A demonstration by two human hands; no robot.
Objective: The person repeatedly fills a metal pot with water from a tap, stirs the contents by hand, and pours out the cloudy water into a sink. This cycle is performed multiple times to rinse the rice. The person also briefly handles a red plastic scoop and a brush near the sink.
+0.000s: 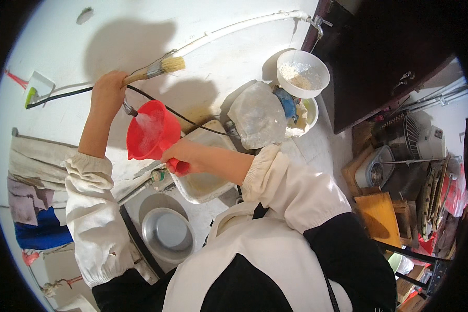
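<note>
My left hand [108, 91] is closed around the wooden handle of a flat bristle brush [171, 65], bristles pointing right. It is also right at a metal tap spout [129, 108]; whether it touches the tap's handle is hidden. White, frothy-looking water [150, 126] runs from the spout into a red plastic dipper [171, 124]. My right hand [185, 156] grips the dipper's handle and holds it tilted, mouth toward the tap. Below the dipper is a stained white basin sink [210, 191], partly covered by my right forearm.
An aluminium pot [168, 234] stands left of the sink. On the right are a clear plastic bag [259, 115] and a white bowl [303, 74] with pale crumbs. A black cable [187, 119] crosses the wall. Cloths [43, 163] hang at left. Another tap [318, 25] ends the white pipe.
</note>
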